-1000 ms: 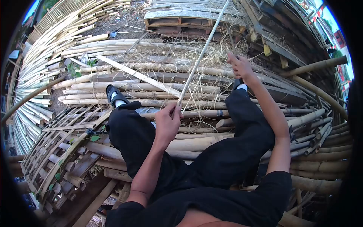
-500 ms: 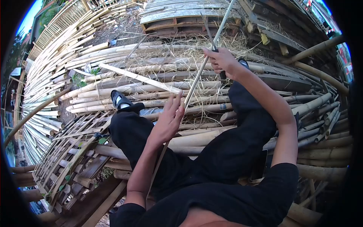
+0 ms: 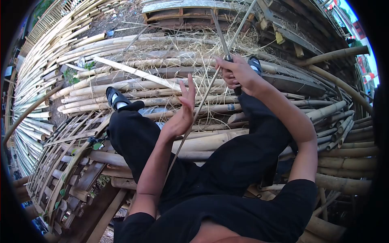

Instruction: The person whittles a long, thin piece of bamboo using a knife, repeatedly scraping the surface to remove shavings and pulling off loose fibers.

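Observation:
My right hand [image 3: 237, 76] is closed around the black handle of a knife [image 3: 220, 34], whose long blade points up and away from me. A thin bamboo strip [image 3: 207, 93] runs slantwise from the top of the view, past the thumb of that hand and behind the blade, down to my lap. My left hand [image 3: 183, 111] is beside the strip's lower half, its fingers stretched upward and apart, with nothing in its palm. Just beyond those fingertips lies a wider pale bamboo slat [image 3: 135, 72], resting across the poles.
Bamboo poles [image 3: 210, 144] lie in rows under and around my legs. Thin shavings [image 3: 198, 50] are strewn ahead of me. A wooden pallet [image 3: 190, 17] stands at the back, stacked timber [image 3: 298, 30] at the right. A bamboo lattice [image 3: 60, 170] lies at lower left.
My left hand has turned and lifted its fingers off the strip, spreading them. My right hand keeps the knife at nearly the same place. The whole view has shifted slightly.

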A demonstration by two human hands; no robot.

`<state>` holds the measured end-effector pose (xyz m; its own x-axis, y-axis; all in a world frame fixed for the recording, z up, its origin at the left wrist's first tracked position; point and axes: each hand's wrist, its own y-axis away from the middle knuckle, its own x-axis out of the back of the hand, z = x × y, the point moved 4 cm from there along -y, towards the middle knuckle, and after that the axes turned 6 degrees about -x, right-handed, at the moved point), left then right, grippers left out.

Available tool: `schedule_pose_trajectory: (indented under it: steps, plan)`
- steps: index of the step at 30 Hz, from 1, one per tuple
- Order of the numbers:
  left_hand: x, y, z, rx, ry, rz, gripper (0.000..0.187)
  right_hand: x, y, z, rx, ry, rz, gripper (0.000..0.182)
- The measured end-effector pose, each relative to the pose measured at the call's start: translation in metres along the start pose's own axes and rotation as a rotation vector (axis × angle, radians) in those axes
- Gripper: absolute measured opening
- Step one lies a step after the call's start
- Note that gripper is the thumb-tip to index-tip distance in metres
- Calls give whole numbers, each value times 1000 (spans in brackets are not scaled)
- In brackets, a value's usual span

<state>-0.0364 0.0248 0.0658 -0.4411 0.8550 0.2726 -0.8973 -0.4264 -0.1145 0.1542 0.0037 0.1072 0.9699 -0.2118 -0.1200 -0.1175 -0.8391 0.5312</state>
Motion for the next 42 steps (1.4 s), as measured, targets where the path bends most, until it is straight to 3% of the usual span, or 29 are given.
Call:
schedule_pose_trajectory:
  steps: [3,5,6,7,9,10,11,14,16,17,19,20,23,28,34,39,42]
  plan:
    - [-6,2,-6,-44,80,94,89,3,-7,7,-42,-4,10,25]
    - [-10,1,-10,43,174,-13,82,3,-8,9,-71,22,16,26]
    - [-11,-3,-15,76,217,119,73,2,-9,10,-72,21,12,26]
    - [-9,-4,-13,79,229,123,73,2,-10,10,-69,22,8,27]
    - [-16,0,-14,464,665,-25,58,3,-15,12,-78,50,13,27]
    - [-18,1,-13,407,755,60,38,4,-17,13,-77,73,15,28]
    - [-19,2,-15,408,768,67,38,3,-18,15,-88,82,13,28]
    - [-22,4,-23,418,668,27,35,3,-22,22,-120,174,41,29]
    - [-21,3,-30,384,632,132,36,3,-23,21,-5,576,182,36]
    - [-20,3,-33,368,611,184,38,1,-23,24,-13,585,174,36]
    - [-19,2,-37,369,634,230,38,-11,-18,18,316,867,108,40]
    - [-17,2,-37,390,617,249,38,-17,-15,18,383,1005,69,38]
    - [-12,1,-39,406,547,272,36,-30,-10,25,430,1128,-59,31]
    - [-7,1,-45,339,425,316,31,-34,-10,41,491,1197,-81,26]
    - [-9,1,-49,388,413,300,24,-33,-9,47,376,1270,-44,27]
    - [-14,1,-47,371,436,305,17,-25,-18,54,581,1284,-25,25]
    - [-13,0,-39,385,530,317,16,-22,-19,58,567,1255,-21,24]
